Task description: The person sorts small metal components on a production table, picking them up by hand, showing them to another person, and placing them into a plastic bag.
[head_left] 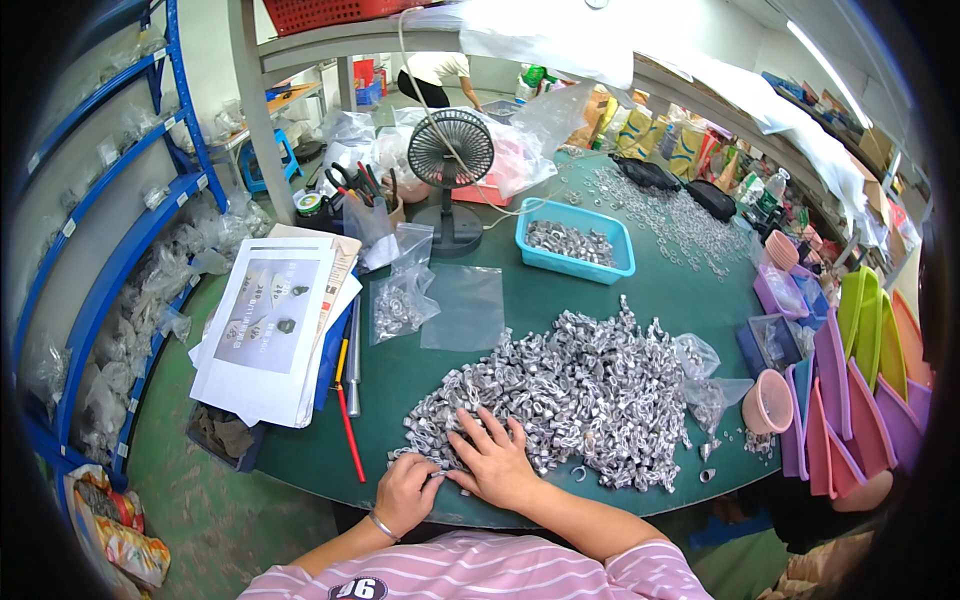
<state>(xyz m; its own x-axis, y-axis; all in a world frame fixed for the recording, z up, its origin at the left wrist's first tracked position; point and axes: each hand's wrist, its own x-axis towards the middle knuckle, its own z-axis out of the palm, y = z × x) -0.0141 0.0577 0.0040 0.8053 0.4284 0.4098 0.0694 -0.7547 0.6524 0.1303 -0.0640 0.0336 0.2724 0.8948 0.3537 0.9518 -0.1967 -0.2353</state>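
A wide heap of small silver metal fittings (590,400) covers the near middle of the green table. My right hand (495,465) lies on its near left edge, palm down, with the fingers spread over the pieces. Close beside it, at the table's front edge, my left hand (402,497) has its fingers curled and pinched together. A bit of grey metal shows by those fingertips; what exactly they hold is too small to make out. The right thumb points toward the left fingertips. A bracelet circles my left wrist.
Beyond the heap stand a blue tray (625,255) of metal parts and a black fan (450,160). Papers (265,330), a red pen (350,435) and clear bags (462,308) lie left. Pink cup (768,402) and colourful bins (835,400) stand right. Someone bends over at the back.
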